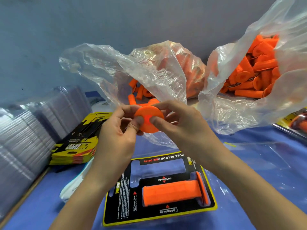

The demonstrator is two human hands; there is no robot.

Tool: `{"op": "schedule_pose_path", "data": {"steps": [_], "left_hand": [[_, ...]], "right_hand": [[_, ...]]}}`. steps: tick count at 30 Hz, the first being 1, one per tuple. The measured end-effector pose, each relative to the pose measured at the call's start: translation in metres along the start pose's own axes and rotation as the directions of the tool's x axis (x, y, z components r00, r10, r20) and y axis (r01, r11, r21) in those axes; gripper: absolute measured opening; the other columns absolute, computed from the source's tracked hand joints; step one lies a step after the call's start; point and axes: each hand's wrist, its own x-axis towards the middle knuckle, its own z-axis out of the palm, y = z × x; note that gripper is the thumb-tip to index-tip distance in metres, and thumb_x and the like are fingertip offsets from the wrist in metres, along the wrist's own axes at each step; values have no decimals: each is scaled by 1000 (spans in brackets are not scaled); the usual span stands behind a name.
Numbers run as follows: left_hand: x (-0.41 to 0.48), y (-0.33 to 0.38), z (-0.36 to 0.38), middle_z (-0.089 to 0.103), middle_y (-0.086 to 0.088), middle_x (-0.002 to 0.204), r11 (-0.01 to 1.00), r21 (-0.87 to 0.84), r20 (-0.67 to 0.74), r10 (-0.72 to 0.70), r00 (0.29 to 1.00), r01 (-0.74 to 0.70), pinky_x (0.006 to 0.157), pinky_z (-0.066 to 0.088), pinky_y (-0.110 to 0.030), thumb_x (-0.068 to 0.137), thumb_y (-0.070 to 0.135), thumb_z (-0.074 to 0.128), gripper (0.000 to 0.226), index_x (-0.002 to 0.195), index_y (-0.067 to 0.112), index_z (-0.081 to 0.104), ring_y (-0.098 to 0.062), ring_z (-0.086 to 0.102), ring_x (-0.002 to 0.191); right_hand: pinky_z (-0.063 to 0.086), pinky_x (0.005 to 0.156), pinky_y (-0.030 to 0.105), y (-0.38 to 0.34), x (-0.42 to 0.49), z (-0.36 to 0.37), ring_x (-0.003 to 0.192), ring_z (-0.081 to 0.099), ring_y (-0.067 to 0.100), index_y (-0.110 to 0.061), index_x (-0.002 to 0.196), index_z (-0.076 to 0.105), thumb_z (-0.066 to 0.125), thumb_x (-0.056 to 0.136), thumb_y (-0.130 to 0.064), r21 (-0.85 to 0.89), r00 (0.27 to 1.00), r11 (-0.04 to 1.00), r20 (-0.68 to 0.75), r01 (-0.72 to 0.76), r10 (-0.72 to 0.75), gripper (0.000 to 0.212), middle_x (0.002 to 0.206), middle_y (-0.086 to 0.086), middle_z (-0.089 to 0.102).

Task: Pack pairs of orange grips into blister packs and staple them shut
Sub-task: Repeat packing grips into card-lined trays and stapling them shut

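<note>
One orange grip (149, 120) is pinched between the left hand (116, 131) and the right hand (179, 125), its round flange end facing the camera. Below the hands the blister pack (119, 198) lies flat on the table, and a second orange grip (172, 192) lies sideways in its nearer cavity, flange to the right.
</note>
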Motion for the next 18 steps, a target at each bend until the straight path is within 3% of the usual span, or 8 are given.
{"op": "schedule_pose_path", "data": {"steps": [5, 10, 14, 16, 18], "left_hand": [[-3, -5, -9, 69, 5, 88, 1000, 6, 95, 2, 995, -3, 70, 50, -16, 91, 31, 64, 12, 100, 38, 63, -6, 63, 72], [-8, -8, -14, 65, 9, 75, 999, 38, 99, 22, 995, -25, 62, 43, -13, 91, 30, 62, 14, 98, 42, 61, -4, 55, 64], [-11, -8, -15, 69, -2, 75, 999, 16, 26, 48, 998, -48, 61, 50, -32, 89, 20, 62, 18, 91, 37, 61, -23, 65, 69], [-10, -7, -17, 69, 3, 74, 998, 7, 10, 70, 998, -70, 59, 49, -23, 88, 16, 64, 18, 88, 34, 61, -15, 65, 66], [-8, -6, -18, 69, 6, 79, 999, -45, 21, 20, 1000, -19, 69, 49, -17, 88, 24, 68, 11, 92, 33, 62, -9, 64, 71]], "right_hand": [[51, 70, 24, -4, -4, 8, 75, 62, 9, -36, 91, 64, 73, 87, -14, 2, 1000, 1000, -13, 16, -16, 24, 83, -12, 62], [50, 68, 26, -7, -9, 14, 73, 61, 6, -34, 87, 63, 76, 84, -15, -13, 999, 999, -34, 34, -34, 23, 86, -11, 61], [44, 65, 14, -9, -13, 25, 74, 56, 0, -32, 85, 60, 76, 84, -13, -56, 993, 995, -83, 84, -88, 25, 88, -12, 59], [44, 66, 17, -8, -14, 29, 75, 56, 3, -31, 86, 61, 75, 85, -14, -100, 985, 989, -126, 107, -120, 23, 91, -8, 62], [50, 66, 28, -8, -15, 31, 76, 60, 7, -23, 88, 66, 75, 86, -15, -155, 965, 976, -190, 152, -180, 13, 92, -7, 62]]}}
